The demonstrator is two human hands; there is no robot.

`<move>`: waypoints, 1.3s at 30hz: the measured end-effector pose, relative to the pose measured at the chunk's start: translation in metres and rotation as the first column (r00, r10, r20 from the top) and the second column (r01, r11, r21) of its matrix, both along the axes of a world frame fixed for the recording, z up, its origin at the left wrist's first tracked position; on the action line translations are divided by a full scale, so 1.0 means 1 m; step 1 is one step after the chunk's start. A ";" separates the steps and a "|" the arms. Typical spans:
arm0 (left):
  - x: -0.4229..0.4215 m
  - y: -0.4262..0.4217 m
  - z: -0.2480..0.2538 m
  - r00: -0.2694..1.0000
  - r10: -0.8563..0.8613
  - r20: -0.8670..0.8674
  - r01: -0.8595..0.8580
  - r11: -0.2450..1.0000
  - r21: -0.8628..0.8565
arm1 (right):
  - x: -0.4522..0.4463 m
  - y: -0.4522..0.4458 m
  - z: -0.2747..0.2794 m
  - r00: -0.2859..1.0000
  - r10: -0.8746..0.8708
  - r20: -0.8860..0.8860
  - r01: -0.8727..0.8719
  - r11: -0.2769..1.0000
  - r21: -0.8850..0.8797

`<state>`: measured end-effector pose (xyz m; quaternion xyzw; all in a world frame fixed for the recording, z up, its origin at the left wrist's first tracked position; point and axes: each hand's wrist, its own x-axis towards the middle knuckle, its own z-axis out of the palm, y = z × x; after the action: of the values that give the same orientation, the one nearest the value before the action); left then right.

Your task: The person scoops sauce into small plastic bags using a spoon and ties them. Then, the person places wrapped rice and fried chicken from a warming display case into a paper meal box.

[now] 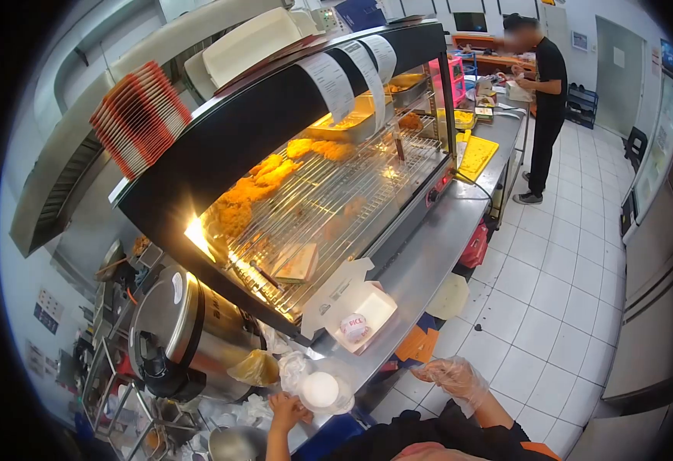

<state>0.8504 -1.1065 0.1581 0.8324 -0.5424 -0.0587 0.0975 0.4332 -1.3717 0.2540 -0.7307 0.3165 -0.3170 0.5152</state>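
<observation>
My left hand point(286, 410) is bare and curled at the edge of a round white item point(321, 389) in clear plastic. What its fingers grip, if anything, is hidden. My right hand point(455, 379) wears a loose clear plastic glove. It hangs in the air over the floor side of the counter, fingers loosely bent, nothing visible in it. Ahead, an open cardboard box point(378, 306) stands at the counter's edge. Inside it lies a round white wrapped packet point(354, 327) with red print.
A lit warming cabinet point(398, 246) holds fried chicken point(252, 192) on wire racks. Left of it stands a large steel cooker point(169, 323). Stacked red-and-white cartons point(140, 119) sit on top. Beyond, a yellow board point(478, 157) lies on the steel counter point(428, 276). Another person point(545, 100) stands at the far end.
</observation>
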 end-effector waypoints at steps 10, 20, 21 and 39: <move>-0.022 0.014 0.024 0.973 0.134 -0.186 -0.167 0.970 -0.177 | -0.081 -0.111 0.012 0.999 0.038 0.037 -0.037 0.999 -0.014; -0.030 0.007 0.027 0.944 0.327 0.028 -0.315 0.926 -0.210 | -0.123 -0.160 0.027 0.977 0.027 -0.210 -0.062 0.986 -0.158; -0.034 0.017 0.031 0.925 0.375 0.059 -0.348 0.900 -0.261 | -0.126 -0.164 0.029 0.983 0.038 -0.179 -0.062 0.989 -0.131; -0.111 -0.167 0.199 0.884 0.434 -0.172 -0.459 0.742 -0.489 | -0.173 -0.208 0.009 0.993 0.012 0.116 -0.010 1.000 -0.017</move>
<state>0.7393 -1.2739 0.3573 0.8788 -0.3203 0.0946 0.3408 0.2599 -1.5797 0.2632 -0.7171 0.2793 -0.3587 0.5283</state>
